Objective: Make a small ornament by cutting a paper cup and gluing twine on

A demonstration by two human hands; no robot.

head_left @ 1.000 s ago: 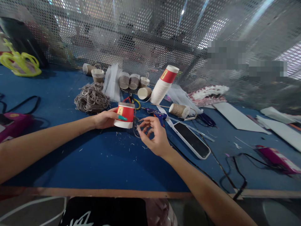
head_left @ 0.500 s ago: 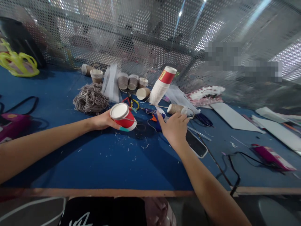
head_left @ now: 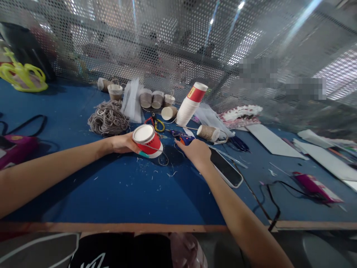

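Note:
My left hand (head_left: pixel 125 144) is closed around a red-and-white paper cup (head_left: pixel 153 147), its white round end facing up and tilted toward me. A thin grey cord (head_left: pixel 164 158) runs around the cup and hangs in a loop at its right side. To the right, my right hand (head_left: pixel 198 152) is wrapped around a blue glue gun (head_left: pixel 184 137) with an orange trigger; its nozzle points left, just above and right of the cup. My palm hides most of the handle. Red-and-yellow-handled pliers (head_left: pixel 158 125) lie behind the cup.
Behind stand a tilted stack of paper cups (head_left: pixel 188 109), several cord-wrapped cups (head_left: pixel 152 98) and a grey cord bundle (head_left: pixel 108 118). A phone (head_left: pixel 226 167) lies beside my right forearm, near a twine-wrapped cup (head_left: pixel 208 133). A perforated metal screen (head_left: pixel 117 48) borders the blue table (head_left: pixel 117 197).
My right hand has moved left and closed on the glue gun, uncovering more of the phone and the twine-wrapped cup. The left hand still holds the cup, shifted slightly.

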